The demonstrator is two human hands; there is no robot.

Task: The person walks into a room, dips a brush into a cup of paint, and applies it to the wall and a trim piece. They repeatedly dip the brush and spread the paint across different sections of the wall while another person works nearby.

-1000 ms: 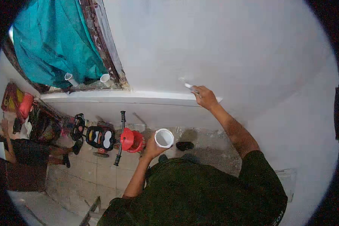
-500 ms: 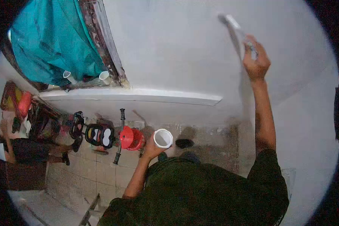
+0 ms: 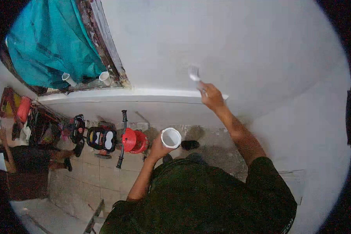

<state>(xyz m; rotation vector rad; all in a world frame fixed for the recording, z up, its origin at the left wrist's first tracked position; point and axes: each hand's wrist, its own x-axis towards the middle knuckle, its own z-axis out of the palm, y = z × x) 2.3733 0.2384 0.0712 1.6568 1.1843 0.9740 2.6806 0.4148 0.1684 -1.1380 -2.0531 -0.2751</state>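
Through the head view I record a pale wall [image 3: 238, 46] filling the area beyond and around the right fingers. A tiled floor [image 3: 90, 175] lies below the left fingers and out to their left. A teal curtain [image 3: 50, 46] hangs well apart from the right fingers, up and to their left. A white ledge [image 3: 156, 93] runs along the wall, its near end beside the right fingers. Another person [image 3: 31, 158] is well to the left of the left fingers. Nearer those fingers, on the same side, I note a red-seated ride-on toy [image 3: 134, 141].

I find the left hand [image 3: 158, 150] clamped around the side of a white cup [image 3: 171, 138]; the cup sits within its fingers, mouth facing the camera, contents indistinct. Two white containers [image 3: 105, 78] stand on the sill, left of the right fingers. The right hand [image 3: 213, 97] has its fingers closed on the handle of a brush [image 3: 194, 73], whose head extends beyond the fingertips, up and left. Bristle contact with the wall I cannot tell.
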